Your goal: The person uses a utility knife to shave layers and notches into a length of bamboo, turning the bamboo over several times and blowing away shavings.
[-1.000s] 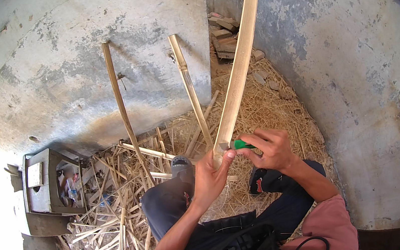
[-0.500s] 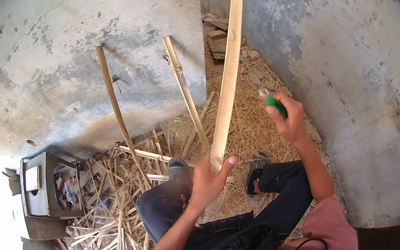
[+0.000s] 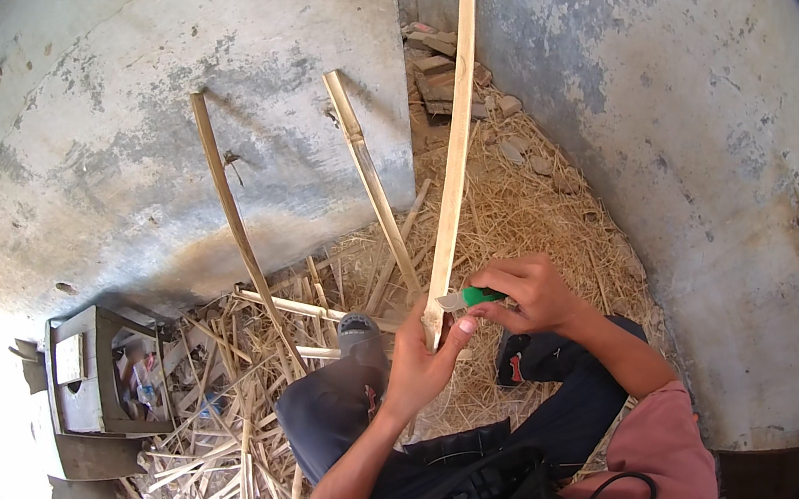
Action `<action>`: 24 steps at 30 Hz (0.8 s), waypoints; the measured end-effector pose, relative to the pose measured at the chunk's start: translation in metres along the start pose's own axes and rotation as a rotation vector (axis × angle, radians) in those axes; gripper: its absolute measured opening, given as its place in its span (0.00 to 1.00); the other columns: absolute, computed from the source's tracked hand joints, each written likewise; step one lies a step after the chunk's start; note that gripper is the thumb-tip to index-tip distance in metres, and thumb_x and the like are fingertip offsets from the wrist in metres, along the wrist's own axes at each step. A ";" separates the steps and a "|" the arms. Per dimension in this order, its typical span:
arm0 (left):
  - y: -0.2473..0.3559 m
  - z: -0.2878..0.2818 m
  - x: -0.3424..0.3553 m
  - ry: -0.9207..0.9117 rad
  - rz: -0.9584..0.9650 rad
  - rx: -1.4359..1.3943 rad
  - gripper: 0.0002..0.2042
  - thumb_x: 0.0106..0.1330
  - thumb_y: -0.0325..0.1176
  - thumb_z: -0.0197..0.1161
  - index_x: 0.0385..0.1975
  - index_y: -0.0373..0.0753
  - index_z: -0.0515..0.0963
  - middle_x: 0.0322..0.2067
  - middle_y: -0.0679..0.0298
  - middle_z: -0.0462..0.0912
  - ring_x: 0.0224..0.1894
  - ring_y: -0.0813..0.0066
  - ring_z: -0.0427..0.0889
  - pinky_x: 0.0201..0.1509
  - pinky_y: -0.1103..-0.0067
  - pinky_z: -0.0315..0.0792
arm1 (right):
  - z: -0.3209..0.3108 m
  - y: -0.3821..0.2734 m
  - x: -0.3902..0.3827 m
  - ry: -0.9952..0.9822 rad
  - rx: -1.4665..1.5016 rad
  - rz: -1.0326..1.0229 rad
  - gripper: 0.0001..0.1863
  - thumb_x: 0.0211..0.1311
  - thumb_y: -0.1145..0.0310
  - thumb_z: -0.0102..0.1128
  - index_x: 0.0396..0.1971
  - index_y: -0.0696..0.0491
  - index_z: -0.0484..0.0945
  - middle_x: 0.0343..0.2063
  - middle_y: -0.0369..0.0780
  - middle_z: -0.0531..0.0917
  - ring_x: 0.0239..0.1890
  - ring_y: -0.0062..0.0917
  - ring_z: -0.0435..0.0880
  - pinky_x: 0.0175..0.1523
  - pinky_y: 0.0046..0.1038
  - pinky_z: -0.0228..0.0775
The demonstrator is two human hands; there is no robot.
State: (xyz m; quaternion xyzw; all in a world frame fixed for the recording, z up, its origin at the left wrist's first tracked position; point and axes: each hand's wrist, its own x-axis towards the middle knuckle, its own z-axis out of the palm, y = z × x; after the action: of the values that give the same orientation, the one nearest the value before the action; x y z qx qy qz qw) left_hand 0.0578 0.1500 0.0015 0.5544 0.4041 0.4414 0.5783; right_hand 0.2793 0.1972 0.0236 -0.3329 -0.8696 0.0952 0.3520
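A long, pale-yellow split strip of bamboo-like wood (image 3: 456,171) is gripped near its lower end by the left hand (image 3: 418,368), whose fingers are curled around it. The strip is held tilted, its lower end above the gap between two legs in dark trousers (image 3: 330,408) and its far end raised, leaning slightly right. A short green-handled knife (image 3: 479,295) is pinched between the thumb and fingers of the right hand (image 3: 533,296); its grey metal blade (image 3: 451,300) is set against the strip, just beside the left thumb. Whether the two hands touch cannot be told. Two narrower brown wooden strips, one darker and curved (image 3: 237,220), one paler and jointed (image 3: 368,173), are stood upright beyond the legs, before a grey-patched whitewashed wall (image 3: 122,135). The floor is covered by straw-coloured shavings (image 3: 526,213) and, at the left, by scattered thin split sticks (image 3: 204,487).
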 end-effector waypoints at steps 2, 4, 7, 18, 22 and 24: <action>-0.002 0.001 0.000 0.024 0.003 0.015 0.16 0.78 0.36 0.66 0.57 0.32 0.77 0.39 0.65 0.85 0.41 0.83 0.81 0.46 0.78 0.75 | 0.000 -0.002 0.000 0.002 0.008 0.004 0.15 0.63 0.56 0.76 0.41 0.51 0.87 0.33 0.36 0.89 0.26 0.29 0.89 0.29 0.29 0.78; -0.002 0.002 0.000 0.073 0.030 0.115 0.17 0.78 0.37 0.66 0.56 0.31 0.76 0.37 0.62 0.86 0.40 0.81 0.82 0.45 0.77 0.76 | 0.002 -0.004 0.000 0.012 0.020 0.009 0.15 0.63 0.56 0.77 0.41 0.51 0.87 0.33 0.36 0.89 0.26 0.29 0.89 0.28 0.29 0.78; -0.001 0.005 0.000 0.142 0.085 0.207 0.20 0.79 0.39 0.66 0.57 0.27 0.76 0.33 0.58 0.87 0.37 0.78 0.83 0.43 0.75 0.77 | 0.003 -0.005 0.001 0.028 0.007 0.017 0.15 0.62 0.56 0.77 0.41 0.50 0.88 0.31 0.35 0.89 0.25 0.28 0.88 0.27 0.29 0.77; 0.008 -0.001 0.002 0.143 0.069 0.350 0.21 0.80 0.43 0.65 0.57 0.29 0.78 0.29 0.50 0.88 0.29 0.70 0.86 0.35 0.70 0.77 | 0.004 -0.011 -0.001 0.057 -0.009 0.098 0.14 0.61 0.56 0.78 0.39 0.49 0.89 0.29 0.35 0.89 0.22 0.28 0.87 0.25 0.29 0.75; 0.009 -0.001 0.002 0.151 0.070 0.346 0.21 0.79 0.43 0.65 0.56 0.28 0.79 0.29 0.50 0.88 0.30 0.69 0.87 0.34 0.69 0.77 | 0.004 -0.008 -0.001 0.085 0.019 0.101 0.14 0.60 0.56 0.79 0.40 0.49 0.90 0.29 0.35 0.90 0.23 0.28 0.88 0.25 0.28 0.75; 0.008 -0.001 0.003 0.162 0.091 0.347 0.21 0.79 0.43 0.66 0.55 0.28 0.79 0.28 0.49 0.88 0.29 0.69 0.88 0.34 0.69 0.76 | 0.007 -0.006 -0.003 0.103 0.026 0.110 0.15 0.60 0.56 0.79 0.40 0.50 0.90 0.29 0.35 0.90 0.23 0.28 0.88 0.25 0.28 0.75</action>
State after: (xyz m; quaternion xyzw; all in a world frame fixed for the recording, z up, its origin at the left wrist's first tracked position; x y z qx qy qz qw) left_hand 0.0575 0.1527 0.0094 0.6264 0.4939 0.4337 0.4191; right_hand 0.2734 0.1915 0.0194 -0.3799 -0.8295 0.1086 0.3947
